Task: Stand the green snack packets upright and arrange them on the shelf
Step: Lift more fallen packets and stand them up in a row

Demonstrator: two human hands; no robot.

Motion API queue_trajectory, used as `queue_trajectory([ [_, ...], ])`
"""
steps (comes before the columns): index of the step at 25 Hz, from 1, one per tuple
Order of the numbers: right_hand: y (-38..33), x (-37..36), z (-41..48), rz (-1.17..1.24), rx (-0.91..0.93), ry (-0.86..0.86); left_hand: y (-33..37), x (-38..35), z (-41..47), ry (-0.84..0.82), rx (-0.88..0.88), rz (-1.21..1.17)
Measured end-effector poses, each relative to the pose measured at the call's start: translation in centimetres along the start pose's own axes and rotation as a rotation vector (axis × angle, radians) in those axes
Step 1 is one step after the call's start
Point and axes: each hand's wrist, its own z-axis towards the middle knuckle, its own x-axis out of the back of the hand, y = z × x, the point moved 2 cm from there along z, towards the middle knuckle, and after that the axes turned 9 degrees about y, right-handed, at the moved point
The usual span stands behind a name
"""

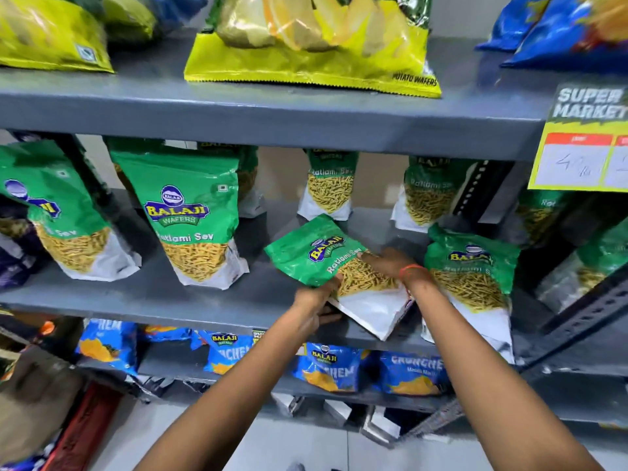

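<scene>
A green Ratlami Sev packet (316, 253) lies tilted on the grey middle shelf (142, 297), its top pointing up-left. My left hand (314, 300) grips its lower left edge. My right hand (390, 263) presses on its right side, over the clear window. Several other green packets stand upright on the same shelf: one left of centre (193, 212), one at far left (51, 212), two at the back (331, 181) (430, 190), and one just right of my right wrist (472, 270).
Yellow wafer bags (306, 45) lie on the shelf above, blue bags (560, 28) at top right. Blue Crunchem packets (329, 365) fill the shelf below. A yellow price sign (584, 137) hangs at right. A slotted metal upright (475, 192) stands behind the right packets.
</scene>
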Motion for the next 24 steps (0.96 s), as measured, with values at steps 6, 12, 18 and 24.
queue_trajectory([
  [6,-0.3,0.2,0.5,0.471,0.070,0.193,3.5,0.2,-0.5,-0.059,-0.320,-0.064],
  [12,-2.5,-0.8,0.3,0.933,0.258,0.462,9.0,0.9,2.1,-0.115,-0.712,0.059],
  [18,-2.4,-3.2,1.2,0.985,0.235,0.429,10.9,1.4,5.8,-0.199,-0.817,0.290],
  [24,-1.7,-4.0,1.3,0.912,0.146,0.234,7.2,2.4,8.2,-0.232,-0.649,0.430],
])
